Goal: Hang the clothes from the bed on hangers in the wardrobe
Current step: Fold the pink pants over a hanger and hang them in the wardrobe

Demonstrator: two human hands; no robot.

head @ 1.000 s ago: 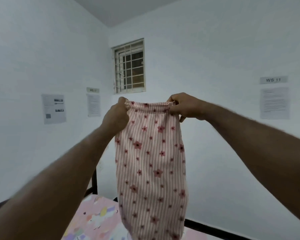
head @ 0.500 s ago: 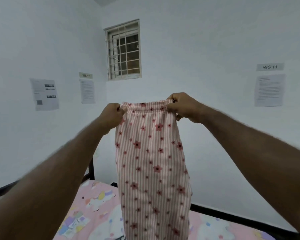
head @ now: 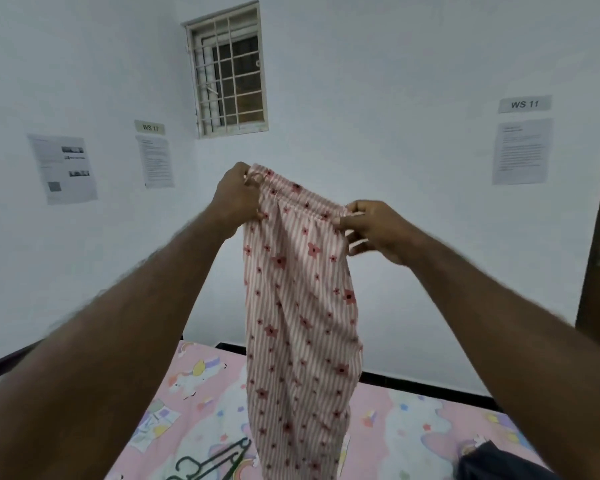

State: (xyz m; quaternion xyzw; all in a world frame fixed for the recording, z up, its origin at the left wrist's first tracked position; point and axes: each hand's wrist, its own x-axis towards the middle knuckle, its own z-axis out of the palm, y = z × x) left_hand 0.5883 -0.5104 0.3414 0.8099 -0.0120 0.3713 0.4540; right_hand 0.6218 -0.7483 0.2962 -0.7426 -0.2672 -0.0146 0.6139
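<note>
Bed: pink printed sheet, low in view, dark frame along the wall side. It lies under everything you are handling.

Striped trousers: pink and white with red flowers, held up in the air over the bed and clear of the sheet as far as can be seen. The cloth looks thin, light and limp. It folds and hangs under its own weight, so expect no stiffness and little slip. The long axis runs top to bottom, waist up and legs pointing down at the bed. The hems drop out of view at the lower edge.

Dark garment: bunched on the sheet at lower right, untouched.

Left hand: your fingers are curled and pinch the left end of the waist, the higher end.

Right hand: thumb and forefinger pinch the right end, the lower one. The other fingers are looser beneath.

Dark green hangers: flat on the sheet just left of the hanging legs, near the bottom of view.

Waistband: gathered elastic, stretched between your two hands and sloping down to the right. It is the firmest part, so it is the sound place to hold. To drape the legs over a hanger bar, you would likely need to shift one hand to mid-leg.
</note>
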